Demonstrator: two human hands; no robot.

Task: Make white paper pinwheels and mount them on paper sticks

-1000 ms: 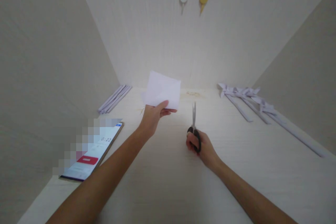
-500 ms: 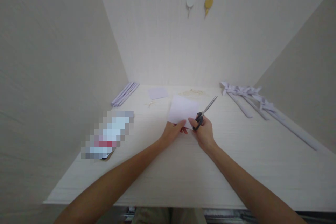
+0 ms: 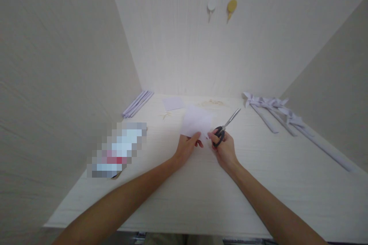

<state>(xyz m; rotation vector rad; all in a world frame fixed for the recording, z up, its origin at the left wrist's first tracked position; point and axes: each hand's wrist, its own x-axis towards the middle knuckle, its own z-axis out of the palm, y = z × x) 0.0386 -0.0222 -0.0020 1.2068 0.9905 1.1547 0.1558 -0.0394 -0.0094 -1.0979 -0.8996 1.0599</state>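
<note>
Sheet and scissors are now side by side. A second ago the white sheet [image 3: 197, 120] was raised, with the hands well apart; now it's down low over the counter [image 3: 184, 199], both hands at its near edge.

Left hand [image 3: 188, 146]: pinching the sheet's near edge, thumb on top, fingers curled beneath. Right hand [image 3: 225, 147]: wrapped round the black handles of the scissors [image 3: 227, 124], thumb and finger right at the sheet's near right corner. Can't tell if they touch it; half a second ago the thumb lay over that corner.

Scissors sit just right of the sheet, blades looking closed, tips aimed away from it. My read: fingers are handling the corner, no cutting at this instant; the blades would need turning back to the paper for that.

Lowering the sheet also uncovered the second sheet [image 3: 173, 103], flat beyond the held one and to its left. Farther left: a bundle of paper sticks [image 3: 138, 104]. Nearer the person, left of the sheet: a phone [image 3: 123, 141], screen pixelated out. Well right of the sheet: folded paper pieces [image 3: 268, 102] on sticks, beside a longer paper tube [image 3: 324, 147]; these look unmoved.
</note>
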